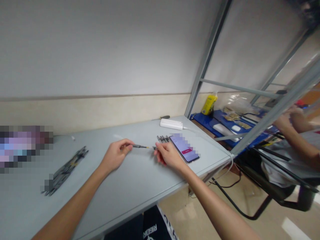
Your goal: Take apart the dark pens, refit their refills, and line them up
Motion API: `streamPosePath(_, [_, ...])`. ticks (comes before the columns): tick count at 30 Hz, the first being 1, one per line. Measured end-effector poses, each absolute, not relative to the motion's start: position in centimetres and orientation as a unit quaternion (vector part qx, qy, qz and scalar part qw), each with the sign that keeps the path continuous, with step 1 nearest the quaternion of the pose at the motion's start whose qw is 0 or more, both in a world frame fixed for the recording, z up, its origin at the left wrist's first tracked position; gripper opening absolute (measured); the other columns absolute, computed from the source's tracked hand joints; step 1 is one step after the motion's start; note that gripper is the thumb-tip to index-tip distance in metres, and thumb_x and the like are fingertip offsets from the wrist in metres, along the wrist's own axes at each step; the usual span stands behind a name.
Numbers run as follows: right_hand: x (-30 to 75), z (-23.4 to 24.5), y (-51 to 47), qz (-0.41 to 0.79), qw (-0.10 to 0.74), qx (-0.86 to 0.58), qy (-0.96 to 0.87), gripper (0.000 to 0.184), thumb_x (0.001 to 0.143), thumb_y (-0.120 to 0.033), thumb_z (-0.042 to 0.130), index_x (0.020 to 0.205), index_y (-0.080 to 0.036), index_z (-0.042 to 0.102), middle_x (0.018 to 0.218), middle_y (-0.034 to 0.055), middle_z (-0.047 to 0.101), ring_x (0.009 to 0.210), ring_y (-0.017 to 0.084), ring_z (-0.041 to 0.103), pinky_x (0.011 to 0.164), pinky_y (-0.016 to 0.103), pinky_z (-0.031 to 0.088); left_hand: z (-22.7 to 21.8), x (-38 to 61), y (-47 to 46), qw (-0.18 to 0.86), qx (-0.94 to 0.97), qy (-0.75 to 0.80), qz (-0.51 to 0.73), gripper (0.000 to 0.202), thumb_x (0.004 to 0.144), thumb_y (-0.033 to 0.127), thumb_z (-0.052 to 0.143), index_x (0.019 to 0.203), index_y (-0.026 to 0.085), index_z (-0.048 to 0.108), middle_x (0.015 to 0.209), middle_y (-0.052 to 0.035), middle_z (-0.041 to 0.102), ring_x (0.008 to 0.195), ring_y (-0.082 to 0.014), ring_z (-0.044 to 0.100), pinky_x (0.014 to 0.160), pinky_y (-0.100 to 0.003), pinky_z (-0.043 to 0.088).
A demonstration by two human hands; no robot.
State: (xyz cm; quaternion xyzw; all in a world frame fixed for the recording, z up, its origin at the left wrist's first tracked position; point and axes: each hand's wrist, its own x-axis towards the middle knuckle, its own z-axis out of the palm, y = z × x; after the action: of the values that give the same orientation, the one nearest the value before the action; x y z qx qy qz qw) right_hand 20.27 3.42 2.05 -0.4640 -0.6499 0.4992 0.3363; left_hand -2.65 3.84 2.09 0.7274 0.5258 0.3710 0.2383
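My left hand [116, 156] is pinched around one end of a slim dark pen [140, 146], which points right and shows a yellowish tip. Facing that tip, my right hand [167, 154] pinches a small dark pen part [154, 148], probably a cap; most of it is hidden by the fingers. A narrow gap appears between the two pieces. Several dark pens [67, 170] lie in a loose bundle on the desk, left of my left forearm. Just behind my right hand lie several more pens [163, 138], next to a lit phone [183, 148].
A white power strip [171, 124] and a dark-handled tool [165, 117] lie near the wall on the grey desk [130, 186]. A metal frame post [208, 60] rises at the right. Beyond it, another person's arm [297, 140] reaches over a blue table [200, 119].
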Motion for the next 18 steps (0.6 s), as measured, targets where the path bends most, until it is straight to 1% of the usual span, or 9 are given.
streamPosePath(2, [20.3, 2.1, 3.5, 0.519, 0.324, -0.479, -0.629, 0.054, 0.090, -0.053, 0.027, 0.061, -0.015, 0.053, 0.042, -0.0017, 0.048, 0.030, 0.008, 0.038, 0.032, 0.020, 0.029, 2.0, -2.6, 3.9, 0.236, 0.727, 0.526, 0.373, 0.025, 0.078, 0.034, 0.048, 0.085, 0.015, 0.063, 0.070, -0.0021, 0.062, 0.063, -0.0145, 0.052, 0.059, -0.025, 0.039])
streamPosePath(3, [20.4, 2.2, 3.6, 0.504, 0.336, -0.478, -0.635, 0.051, 0.089, -0.053, 0.030, 0.067, -0.014, 0.056, 0.046, -0.0012, 0.051, 0.032, 0.008, 0.040, 0.034, 0.020, 0.031, 2.0, -2.6, 3.9, 0.240, 0.724, 0.528, 0.373, 0.024, 0.078, 0.034, 0.049, 0.084, 0.015, 0.063, 0.068, -0.0018, 0.061, 0.062, -0.0143, 0.051, 0.058, -0.025, 0.039])
streamPosePath(7, [20.7, 2.8, 3.4, 0.309, 0.400, -0.452, -0.735, 0.025, 0.078, -0.035, 0.060, 0.096, -0.017, 0.062, 0.068, 0.0009, 0.063, 0.054, 0.011, 0.053, 0.053, 0.022, 0.040, 1.6, -2.7, 4.2, 0.280, 0.712, 0.533, 0.362, 0.028, 0.078, 0.038, 0.048, 0.078, 0.015, 0.062, 0.058, 0.0008, 0.054, 0.055, -0.0128, 0.047, 0.051, -0.023, 0.035])
streamPosePath(8, [20.7, 2.8, 3.3, 0.272, 0.396, -0.447, -0.754, 0.022, 0.077, -0.031, 0.062, 0.095, -0.018, 0.063, 0.068, 0.0010, 0.063, 0.058, 0.012, 0.054, 0.056, 0.023, 0.041, 1.4, -2.7, 4.3, 0.287, 0.711, 0.533, 0.358, 0.029, 0.078, 0.040, 0.047, 0.077, 0.015, 0.062, 0.057, 0.0012, 0.053, 0.054, -0.0126, 0.047, 0.050, -0.023, 0.035])
streamPosePath(10, [20.6, 2.6, 3.1, 0.257, 0.381, -0.448, -0.767, 0.018, 0.082, -0.032, 0.055, 0.079, -0.017, 0.065, 0.060, 0.0008, 0.061, 0.056, 0.013, 0.053, 0.058, 0.025, 0.040, 1.2, -2.8, 4.4, 0.300, 0.709, 0.530, 0.357, 0.030, 0.078, 0.041, 0.047, 0.075, 0.015, 0.062, 0.057, 0.0010, 0.053, 0.054, -0.0128, 0.047, 0.051, -0.023, 0.035])
streamPosePath(12, [20.3, 2.2, 3.0, 0.315, 0.361, -0.464, -0.745, 0.041, 0.089, -0.039, 0.043, 0.059, -0.017, 0.060, 0.046, -0.0003, 0.052, 0.046, 0.012, 0.048, 0.054, 0.026, 0.038, 1.2, -2.8, 4.4, 0.310, 0.705, 0.523, 0.364, 0.029, 0.078, 0.040, 0.049, 0.078, 0.015, 0.063, 0.059, 0.0001, 0.054, 0.057, -0.0133, 0.049, 0.053, -0.024, 0.037])
streamPosePath(14, [20.2, 1.7, 3.1, 0.406, 0.337, -0.478, -0.702, 0.056, 0.092, -0.048, 0.030, 0.049, -0.018, 0.052, 0.037, -0.0016, 0.043, 0.037, 0.011, 0.040, 0.047, 0.026, 0.036, 1.2, -2.7, 4.3, 0.320, 0.705, 0.514, 0.370, 0.027, 0.077, 0.038, 0.050, 0.081, 0.015, 0.063, 0.062, -0.0006, 0.056, 0.059, -0.0136, 0.050, 0.055, -0.024, 0.038])
streamPosePath(16, [20.2, 1.6, 3.3, 0.465, 0.336, -0.479, -0.665, 0.056, 0.091, -0.052, 0.025, 0.060, -0.017, 0.056, 0.040, -0.0025, 0.044, 0.034, 0.011, 0.037, 0.042, 0.025, 0.033, 1.3, -2.5, 4.2, 0.325, 0.704, 0.509, 0.373, 0.027, 0.077, 0.039, 0.050, 0.080, 0.015, 0.063, 0.061, 0.0001, 0.055, 0.059, -0.0133, 0.049, 0.055, -0.024, 0.037])
streamPosePath(18, [20.5, 1.9, 3.4, 0.431, 0.375, -0.465, -0.676, 0.043, 0.089, -0.050, 0.035, 0.088, -0.015, 0.060, 0.056, -0.0005, 0.056, 0.041, 0.011, 0.044, 0.043, 0.025, 0.036, 1.6, -2.2, 4.0, 0.330, 0.703, 0.512, 0.368, 0.029, 0.077, 0.041, 0.049, 0.073, 0.015, 0.061, 0.057, 0.0019, 0.050, 0.055, -0.0122, 0.045, 0.053, -0.023, 0.034])
